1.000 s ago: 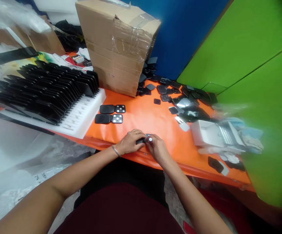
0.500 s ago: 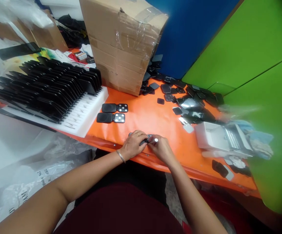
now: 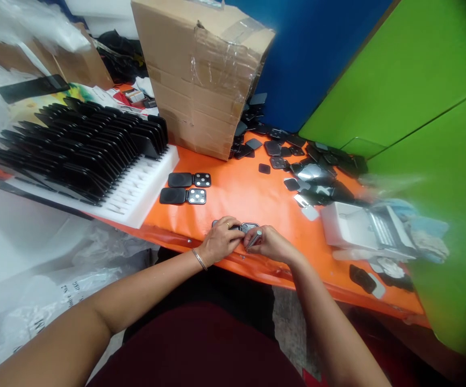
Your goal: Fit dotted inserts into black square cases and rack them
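At the front edge of the orange table, my left hand presses over a black hinged two-panel piece, its fingers covering much of it. My right hand pinches a slim grey pen-like tool, whose tip lies close to the near edge of that piece; whether it touches I cannot tell. Further left lie two similar unfolded pieces, a back one and a front one, each with a plain black panel and a smaller panel with pale round spots.
Black flat parts stand in rows in a white foam tray on the left. A tall cardboard box stands behind. Loose black plates are scattered at the back right, near an open white box. A green panel bounds the right.
My right hand has turned and shifted slightly, so the tool stands at a different angle. More of the piece's right-hand panel shows. My left hand stays nearly in place.
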`<state>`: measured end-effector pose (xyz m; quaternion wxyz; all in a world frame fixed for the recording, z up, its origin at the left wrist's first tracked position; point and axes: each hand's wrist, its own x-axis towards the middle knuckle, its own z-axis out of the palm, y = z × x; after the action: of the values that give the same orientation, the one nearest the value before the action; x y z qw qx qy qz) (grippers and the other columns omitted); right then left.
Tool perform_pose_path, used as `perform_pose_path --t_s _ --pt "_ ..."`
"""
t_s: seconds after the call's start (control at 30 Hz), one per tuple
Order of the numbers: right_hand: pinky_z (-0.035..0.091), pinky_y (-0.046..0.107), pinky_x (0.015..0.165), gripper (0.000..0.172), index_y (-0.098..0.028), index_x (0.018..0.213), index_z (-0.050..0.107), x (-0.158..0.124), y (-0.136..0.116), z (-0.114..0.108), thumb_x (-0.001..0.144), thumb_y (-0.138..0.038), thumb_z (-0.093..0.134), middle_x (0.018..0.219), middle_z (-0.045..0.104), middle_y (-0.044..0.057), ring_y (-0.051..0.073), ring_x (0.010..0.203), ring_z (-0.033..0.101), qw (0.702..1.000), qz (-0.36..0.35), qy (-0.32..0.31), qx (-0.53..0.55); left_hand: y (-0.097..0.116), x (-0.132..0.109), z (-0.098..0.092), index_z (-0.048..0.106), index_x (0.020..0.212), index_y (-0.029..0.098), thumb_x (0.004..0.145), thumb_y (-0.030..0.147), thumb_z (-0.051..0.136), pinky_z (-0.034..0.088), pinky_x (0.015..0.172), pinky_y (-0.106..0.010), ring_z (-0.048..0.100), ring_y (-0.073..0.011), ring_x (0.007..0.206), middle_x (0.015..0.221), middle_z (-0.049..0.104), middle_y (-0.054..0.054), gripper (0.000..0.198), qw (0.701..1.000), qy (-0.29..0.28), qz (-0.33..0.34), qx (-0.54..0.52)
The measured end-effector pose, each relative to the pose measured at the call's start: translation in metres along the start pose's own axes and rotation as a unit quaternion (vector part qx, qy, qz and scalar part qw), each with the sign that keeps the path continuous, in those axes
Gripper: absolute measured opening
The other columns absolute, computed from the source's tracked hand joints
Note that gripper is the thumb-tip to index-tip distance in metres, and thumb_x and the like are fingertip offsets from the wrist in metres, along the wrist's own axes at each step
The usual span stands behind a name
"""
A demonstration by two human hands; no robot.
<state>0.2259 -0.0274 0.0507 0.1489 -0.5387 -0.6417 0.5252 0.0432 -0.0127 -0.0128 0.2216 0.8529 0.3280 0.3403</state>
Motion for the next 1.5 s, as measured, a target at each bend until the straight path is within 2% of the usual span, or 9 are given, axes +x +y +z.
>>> perform_pose_path --t_s 0.17,0.33,0.43,0.53,0.7,0.87,1.1,1.27,1.5 --pt "0.049 0.027 0.066 0.013 -0.015 0.072 0.069 -0.01 0.008 -0.013 0.063 -0.023 0.074 0.072 0.069 0.003 0.016 0.068 0.063 0.993 -0.006 -0.022 0.12 -0.003 -0.002 -0.001 0.072 0.095 0.026 0.087 0.02 0.056 0.043 0.094 -0.039 0.049 -0.0219 0.109 0.11 0.057 -0.008 0.019 0.998 -0.024 0.044 0.042" --pt "0.052 0.03 0.071 0.025 -0.017 0.079 0.065 -0.014 0.015 -0.016 0.062 -0.031 0.078 0.077 0.069 0.004 0.016 0.07 0.064 0.95 -0.026 0.165 0.265 -0.004 -0.001 -0.005 0.071 0.098 0.026 0.088 0.023 0.055 0.043 0.093 -0.038 0.05 -0.021 0.108 0.112 0.055 -0.008 0.02 0.997 -0.038 0.055 0.041" --pt "0.053 0.032 0.072 0.03 -0.017 0.083 0.062 -0.008 0.018 -0.004 0.066 -0.038 0.076 0.077 0.069 0.005 0.017 0.071 0.065 0.935 -0.01 0.212 0.283 -0.004 -0.002 -0.007 0.07 0.1 0.026 0.087 0.022 0.055 0.043 0.094 -0.038 0.049 -0.0213 0.109 0.113 0.055 -0.008 0.02 0.997 -0.04 0.061 0.035" --pt "0.054 0.032 0.068 0.029 -0.017 0.082 0.061 0.001 0.021 0.011 0.068 -0.04 0.072 0.077 0.068 0.006 0.019 0.072 0.064 0.947 -0.003 0.231 0.222 -0.005 -0.004 -0.006 0.07 0.099 0.026 0.088 0.023 0.054 0.042 0.095 -0.04 0.048 -0.0225 0.112 0.114 0.057 -0.008 0.02 0.997 -0.031 0.064 0.037" --pt "0.051 0.031 0.069 0.009 -0.017 0.08 0.061 0.016 0.022 0.023 0.077 -0.025 0.058 0.083 0.066 0.008 0.018 0.072 0.062 0.954 -0.044 0.294 -0.024 -0.006 -0.006 -0.004 0.069 0.1 0.026 0.088 0.023 0.054 0.042 0.097 -0.04 0.047 -0.0226 0.115 0.116 0.057 -0.007 0.02 0.997 -0.027 0.056 0.042" --pt "0.048 0.027 0.067 0.011 -0.018 0.076 0.061 0.023 0.011 0.019 0.075 -0.011 0.052 0.078 0.063 0.006 0.015 0.067 0.06 0.947 -0.067 0.262 -0.172 -0.002 -0.004 -0.006 0.067 0.102 0.025 0.087 0.02 0.054 0.042 0.098 -0.038 0.048 -0.0211 0.114 0.116 0.057 -0.006 0.021 0.998 -0.031 0.045 0.024" --pt "0.046 0.025 0.065 0.014 -0.016 0.076 0.062 0.023 0.005 0.011 0.074 -0.006 0.052 0.076 0.064 0.005 0.015 0.068 0.06 0.949 -0.066 0.224 -0.21 0.0 0.004 -0.01 0.056 0.107 0.017 0.08 0.02 0.062 0.044 0.093 -0.038 0.053 -0.0213 0.105 0.107 0.06 -0.007 0.028 0.998 -0.047 -0.029 -0.022" --pt "0.047 0.024 0.063 0.013 -0.016 0.077 0.063 0.021 0.007 0.01 0.075 -0.008 0.053 0.075 0.065 0.004 0.014 0.066 0.061 0.953 -0.083 0.215 -0.196 0.0 0.003 -0.011 0.059 0.106 0.018 0.083 0.021 0.06 0.043 0.094 -0.037 0.054 -0.0203 0.104 0.105 0.062 -0.007 0.023 0.999 -0.043 0.002 -0.001" --pt "0.047 0.023 0.06 0.006 -0.017 0.072 0.064 0.02 -0.006 0.008 0.073 -0.013 0.06 0.074 0.067 0.005 0.015 0.063 0.062 0.956 -0.032 0.222 -0.189 0.0 -0.003 -0.012 0.061 0.112 0.021 0.088 0.027 0.057 0.041 0.095 -0.039 0.052 -0.0207 0.106 0.111 0.059 -0.007 0.025 0.998 -0.039 0.024 0.049"
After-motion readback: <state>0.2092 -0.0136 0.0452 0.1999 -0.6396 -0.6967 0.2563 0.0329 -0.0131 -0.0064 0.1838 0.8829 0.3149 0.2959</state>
